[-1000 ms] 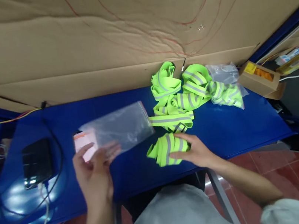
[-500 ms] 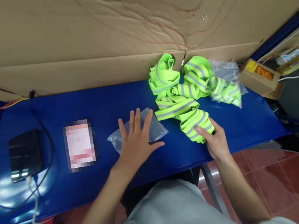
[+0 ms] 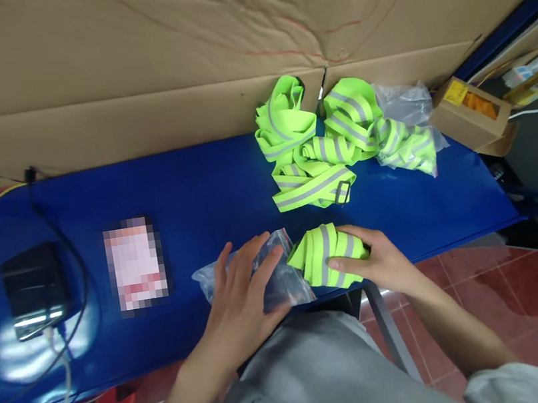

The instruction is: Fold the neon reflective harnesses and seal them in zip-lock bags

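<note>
My right hand (image 3: 385,259) grips a folded bundle of neon-yellow reflective strap (image 3: 326,255), grey stripes showing. Its left end meets the open-looking right edge of a clear plastic zip bag (image 3: 288,281); I cannot tell whether any strap is inside. Across that bag lies my left hand (image 3: 242,294), fingers apart and slightly bent, with the thumb by the bag's near edge. Farther back is a loose pile of similar reflective straps (image 3: 288,124), with a black buckle (image 3: 343,192) showing at its front.
Bagged strap (image 3: 407,147) lies at the back right, near an opened cardboard box (image 3: 471,114). A black device with cables (image 3: 36,287) and a blurred-out flat item (image 3: 136,265) are on the left of the blue table (image 3: 205,177). A cardboard wall (image 3: 136,127) stands behind.
My right hand has drawn the strap bundle off the pile, toward me and left to the bag. My left hand's fingers have bent, and the bag has shifted nearer the table's front edge.
</note>
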`<state>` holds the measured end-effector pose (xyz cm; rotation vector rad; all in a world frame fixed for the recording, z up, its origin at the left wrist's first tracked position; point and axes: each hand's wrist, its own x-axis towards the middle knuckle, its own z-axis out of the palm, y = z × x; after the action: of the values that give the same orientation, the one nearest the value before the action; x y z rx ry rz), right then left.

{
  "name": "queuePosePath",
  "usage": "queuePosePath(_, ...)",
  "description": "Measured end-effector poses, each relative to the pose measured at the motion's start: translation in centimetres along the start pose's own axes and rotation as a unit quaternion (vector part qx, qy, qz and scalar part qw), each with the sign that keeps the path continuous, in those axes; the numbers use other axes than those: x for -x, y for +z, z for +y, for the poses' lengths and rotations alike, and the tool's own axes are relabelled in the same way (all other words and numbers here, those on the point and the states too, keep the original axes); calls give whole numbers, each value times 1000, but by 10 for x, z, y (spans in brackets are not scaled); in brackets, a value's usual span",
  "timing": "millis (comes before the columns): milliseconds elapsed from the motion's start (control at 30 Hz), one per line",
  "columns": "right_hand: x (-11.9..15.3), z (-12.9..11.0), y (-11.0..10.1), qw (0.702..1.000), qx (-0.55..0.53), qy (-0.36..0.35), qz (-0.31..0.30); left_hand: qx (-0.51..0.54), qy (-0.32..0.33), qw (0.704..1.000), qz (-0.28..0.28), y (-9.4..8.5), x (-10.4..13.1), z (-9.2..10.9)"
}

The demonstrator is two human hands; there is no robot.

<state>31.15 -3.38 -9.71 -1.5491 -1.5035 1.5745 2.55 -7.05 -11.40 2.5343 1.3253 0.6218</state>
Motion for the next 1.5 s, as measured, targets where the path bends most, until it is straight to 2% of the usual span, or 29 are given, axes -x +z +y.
queuePosePath(133, 0, -13, -15, 995, 99, -20, -19, 48, -7, 999, -12, 3, -3, -3)
queuePosePath(267, 2, -22, -32, 994, 100, -20, 30, 89, -44, 995, 0, 3, -2, -7)
queuePosePath(500, -2, -30, -29, 977, 201, -68, 27, 68, -18, 997, 23, 3, -10, -3)
queuePosePath(667, -6, -47, -29, 968, 233, -71, -63, 11, 13, 1000, 16, 8, -16, 3)
queuePosePath(867, -24, -65, -26, 925, 328, -92, -170, 53, 22, 998, -20, 11, -17, 9)
queuePosePath(1067, -37, -62, -13, 929, 279, -138, -202, 68, -14, 997, -35, 14, -16, 14)
queuePosePath(1200, -41, -62, -5, 922, 276, -131, -237, 50, 11, 998, -35, 15, -18, 14)
queuePosePath(1367, -45, -63, -2, 930, 277, -129, -202, 37, -36, 998, -32, 15, -13, 13)
queuePosePath(1500, -44, -61, 1, 913, 281, -139, -262, 67, -59, 995, -43, 14, -5, 16)
